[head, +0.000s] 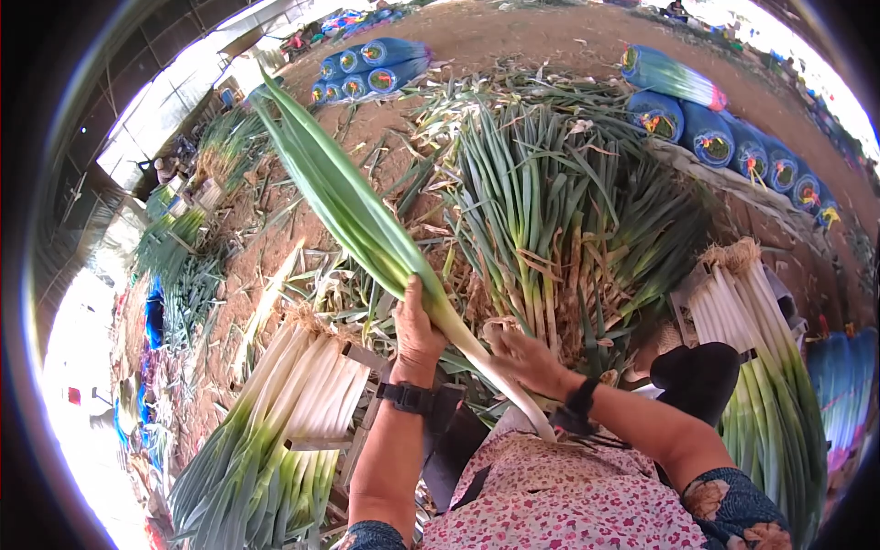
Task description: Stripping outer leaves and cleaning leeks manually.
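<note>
My left hand (416, 330) grips one large green onion stalk (357, 216) where its green leaves meet the pale stem. The leaves reach up and to the left, while the white end slants down against my floral apron (550, 488). Beside the white stem is my right hand (526, 357), its fingers curled; whether they pinch anything is hidden. Trimmed white stalks (309, 385) lie in a rack at my left, root ends away from me. Another trimmed bundle (746, 330) rests at my right. Straight ahead stands a heap of untrimmed green onions (529, 206).
Blue-wrapped bundles (381, 65) are stacked at the far left, with a row of similar blue bundles (715, 141) at the far right. Leaf scraps (344, 275) litter the dirt floor (481, 38). Blue netted bundles (842, 392) sit at the right edge.
</note>
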Available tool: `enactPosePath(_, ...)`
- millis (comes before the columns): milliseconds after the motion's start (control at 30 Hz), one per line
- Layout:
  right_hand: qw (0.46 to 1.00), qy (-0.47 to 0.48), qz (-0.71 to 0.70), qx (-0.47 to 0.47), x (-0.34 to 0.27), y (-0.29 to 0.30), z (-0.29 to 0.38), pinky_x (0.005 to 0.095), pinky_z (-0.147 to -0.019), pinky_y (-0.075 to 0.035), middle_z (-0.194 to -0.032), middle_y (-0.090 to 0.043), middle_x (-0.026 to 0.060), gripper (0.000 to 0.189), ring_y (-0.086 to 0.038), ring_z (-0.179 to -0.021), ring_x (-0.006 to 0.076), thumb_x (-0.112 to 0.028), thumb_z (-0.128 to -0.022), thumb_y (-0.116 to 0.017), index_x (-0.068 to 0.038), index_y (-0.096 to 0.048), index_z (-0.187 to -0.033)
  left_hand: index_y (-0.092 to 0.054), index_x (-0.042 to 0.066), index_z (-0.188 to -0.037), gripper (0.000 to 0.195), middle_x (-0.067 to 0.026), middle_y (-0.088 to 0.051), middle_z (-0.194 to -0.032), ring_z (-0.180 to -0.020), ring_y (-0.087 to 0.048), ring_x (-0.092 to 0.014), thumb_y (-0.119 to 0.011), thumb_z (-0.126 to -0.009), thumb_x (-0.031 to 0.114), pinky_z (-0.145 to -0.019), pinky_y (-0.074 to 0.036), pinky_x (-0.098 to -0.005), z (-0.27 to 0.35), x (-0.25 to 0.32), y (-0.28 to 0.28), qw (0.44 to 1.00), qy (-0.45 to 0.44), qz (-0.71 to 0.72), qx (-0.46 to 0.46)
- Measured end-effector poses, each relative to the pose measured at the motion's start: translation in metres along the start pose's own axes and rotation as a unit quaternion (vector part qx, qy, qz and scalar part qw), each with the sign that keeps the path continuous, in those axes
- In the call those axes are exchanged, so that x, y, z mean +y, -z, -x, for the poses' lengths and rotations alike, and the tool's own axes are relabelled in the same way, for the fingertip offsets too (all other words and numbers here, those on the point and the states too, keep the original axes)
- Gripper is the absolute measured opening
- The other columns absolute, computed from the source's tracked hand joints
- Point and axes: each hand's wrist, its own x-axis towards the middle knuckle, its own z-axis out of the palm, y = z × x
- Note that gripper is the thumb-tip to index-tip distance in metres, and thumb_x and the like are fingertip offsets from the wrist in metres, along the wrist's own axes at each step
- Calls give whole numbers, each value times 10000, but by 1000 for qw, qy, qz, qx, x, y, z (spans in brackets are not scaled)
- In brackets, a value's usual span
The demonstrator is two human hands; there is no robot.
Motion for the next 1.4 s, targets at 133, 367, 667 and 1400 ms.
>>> enactPosePath(133,965,113,-225,72,-37,8,-50,286,-829,-447,-994,-602,73,435,-543,-927,144,-254,-829,-652,-7,-527,-1164,-520,-10,-1102,446,-109,-586,-956,-865,-562,-203,-500,-903,389,-800,-456,-326,13,-5,-8,997,37,-45,-47)
enactPosePath(367,965,108,-172,165,-48,4,-57,247,-668,-450,-861,-568,16,281,-522,-767,107,-173,-824,-654,-9,-551,-1027,-547,-13,-1085,448,-102,-581,-1000,-858,-556,-174,-492,-912,396,-777,-450,-300,13,-21,1,991,-34,-114,-55)
enactPosePath(667,859,163,-335,351,-45,81,-34,237,-589,-480,-765,-558,20,127,-541,-684,107,-158,-857,-604,-69,-525,-902,-487,97,-883,308,-32,-482,-750,-557,-469,-134,-602,-855,381,-514,-434,-300,-17,12,91,984,-50,92,143)
enactPosePath(1400,945,42,-322,-43,-15,-50,-14,267,-750,-473,-901,-600,101,409,-594,-831,157,-120,-837,-618,-2,-481,-1204,-485,94,-1015,414,-60,-543,-861,-808,-537,-228,-558,-849,465,-760,-456,-406,19,23,27,986,75,86,-121)
